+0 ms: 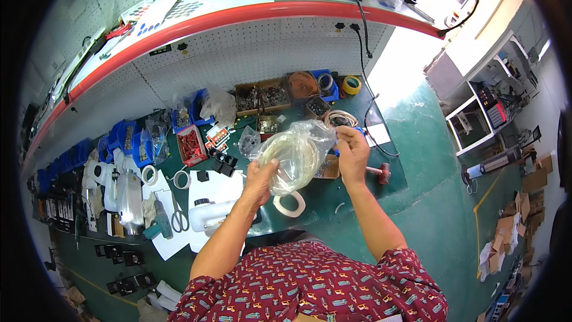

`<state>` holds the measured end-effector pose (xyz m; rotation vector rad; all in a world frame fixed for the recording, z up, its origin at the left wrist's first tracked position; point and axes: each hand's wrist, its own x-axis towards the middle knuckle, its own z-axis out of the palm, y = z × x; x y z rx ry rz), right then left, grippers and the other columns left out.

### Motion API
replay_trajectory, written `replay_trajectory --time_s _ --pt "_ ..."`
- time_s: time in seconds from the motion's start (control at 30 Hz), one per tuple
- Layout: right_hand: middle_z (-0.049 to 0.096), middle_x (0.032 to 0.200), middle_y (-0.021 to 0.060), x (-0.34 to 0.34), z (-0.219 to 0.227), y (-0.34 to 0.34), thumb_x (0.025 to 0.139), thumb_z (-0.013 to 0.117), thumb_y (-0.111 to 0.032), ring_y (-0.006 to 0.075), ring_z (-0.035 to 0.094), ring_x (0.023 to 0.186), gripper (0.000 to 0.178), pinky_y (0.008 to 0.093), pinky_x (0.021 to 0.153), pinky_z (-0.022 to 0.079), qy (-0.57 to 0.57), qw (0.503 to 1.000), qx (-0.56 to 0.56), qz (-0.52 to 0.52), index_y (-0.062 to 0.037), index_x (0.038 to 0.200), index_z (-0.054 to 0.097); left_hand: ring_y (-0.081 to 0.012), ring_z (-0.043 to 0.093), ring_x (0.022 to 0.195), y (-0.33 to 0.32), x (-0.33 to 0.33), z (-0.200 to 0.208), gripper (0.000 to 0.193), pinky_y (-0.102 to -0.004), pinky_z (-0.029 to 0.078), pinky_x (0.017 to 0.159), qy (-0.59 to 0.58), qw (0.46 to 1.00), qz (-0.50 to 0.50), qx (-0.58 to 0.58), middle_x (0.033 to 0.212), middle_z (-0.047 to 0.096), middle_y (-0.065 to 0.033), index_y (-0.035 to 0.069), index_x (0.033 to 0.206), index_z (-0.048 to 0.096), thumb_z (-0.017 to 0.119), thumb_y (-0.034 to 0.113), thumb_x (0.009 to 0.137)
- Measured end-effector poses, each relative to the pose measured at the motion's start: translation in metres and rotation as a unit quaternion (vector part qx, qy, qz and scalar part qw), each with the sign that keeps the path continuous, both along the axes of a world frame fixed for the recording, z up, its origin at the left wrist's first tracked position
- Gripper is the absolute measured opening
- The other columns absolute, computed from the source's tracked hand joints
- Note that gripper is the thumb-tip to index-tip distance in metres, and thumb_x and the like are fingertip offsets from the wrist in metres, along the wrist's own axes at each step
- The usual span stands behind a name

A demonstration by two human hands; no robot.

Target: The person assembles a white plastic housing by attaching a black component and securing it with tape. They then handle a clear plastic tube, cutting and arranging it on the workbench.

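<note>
Held over the green bench, a transparent plastic bag (pixel 325 134) contains a coil of pale, see-through tubing (pixel 295 158). My left hand (pixel 260 182) grips the bag and coil at the lower left, thumb on top. At the bag's upper right corner, my right hand (pixel 353 150) pinches the gathered plastic. A white ring (pixel 290 205) lies on the bench just below the bag. Close to my left forearm is a white plastic tank (pixel 211 215) with a black cap. Beyond my right wrist rests a mallet (pixel 383 173) with a reddish head.
Scissors (pixel 179 219) and a teal-handled tool (pixel 162 221) lie on white paper at left. Blue bins (pixel 142 148), a box of red parts (pixel 190 145) and a carton of metal parts (pixel 262 97) line the back. A red-edged shelf (pixel 238 22) overhangs the bench.
</note>
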<state>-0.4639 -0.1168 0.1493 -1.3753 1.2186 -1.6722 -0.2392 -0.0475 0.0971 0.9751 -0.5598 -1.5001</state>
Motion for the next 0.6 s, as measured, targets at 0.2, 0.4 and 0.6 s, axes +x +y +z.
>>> replay_trajectory --time_s 0.2,0.4,0.6 --pt "0.071 0.082 0.0039 -0.027 0.028 0.054 0.096 0.060 -0.003 0.0096 0.064 0.071 0.019 0.0253 0.066 0.053 0.221 0.938 0.163 0.213 0.0025 0.106 0.075 -0.0156 0.066 0.080 0.053 0.003 -0.005 0.040 -0.0318 0.059 0.066 -0.005 0.999 -0.052 -0.010 0.102 0.066 -0.0065 0.002 0.127 0.060 0.073 0.024 0.096" --pt "0.074 0.098 0.0066 -0.044 -0.001 0.121 0.091 0.075 -0.015 0.0104 0.065 0.081 0.036 0.0273 0.068 0.054 0.017 0.879 0.357 0.315 0.0012 0.123 0.071 -0.0131 0.066 0.081 0.099 -0.009 -0.039 0.039 -0.0309 0.058 0.064 -0.039 0.996 -0.074 0.036 0.103 0.070 -0.0054 0.002 0.127 0.063 0.068 0.031 0.101" --pt "0.071 0.114 0.0107 -0.064 -0.067 0.183 0.073 0.086 -0.014 0.0183 0.066 0.105 0.062 0.0346 0.095 0.053 0.103 0.907 0.311 0.263 0.0015 0.128 0.063 -0.0186 0.069 0.097 0.133 -0.055 -0.055 0.056 -0.0325 0.058 0.078 -0.061 0.990 -0.103 0.080 0.113 0.071 -0.0111 -0.002 0.127 0.064 0.037 0.045 0.111"
